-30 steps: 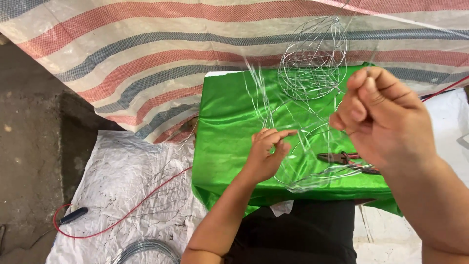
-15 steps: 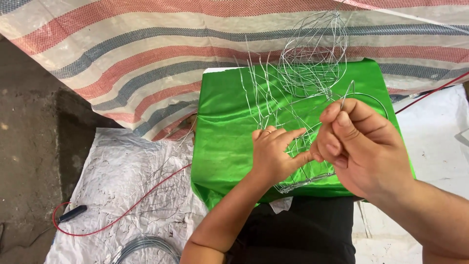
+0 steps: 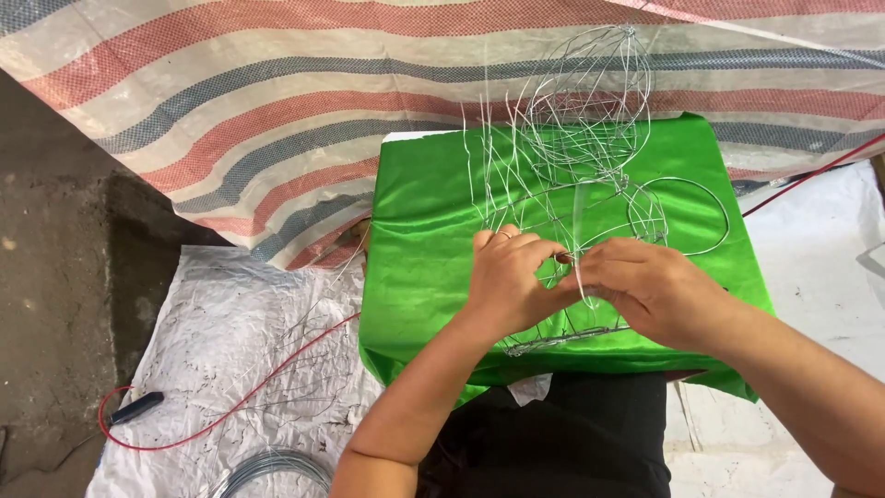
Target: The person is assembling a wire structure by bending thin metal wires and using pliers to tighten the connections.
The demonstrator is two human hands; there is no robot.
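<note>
Both hands meet over the green cloth [image 3: 424, 231] — the left hand [image 3: 507, 281] and the right hand [image 3: 650, 286] each pinch closed on thin strands of the wire frame [image 3: 590, 129], fingertips nearly touching. The frame rises toward 12 o'clock from the hands, against the striped tarp [image 3: 230, 101]. At 8 o'clock a red cable [image 3: 277, 378] crosses the white sheet [image 3: 221, 341].
</note>
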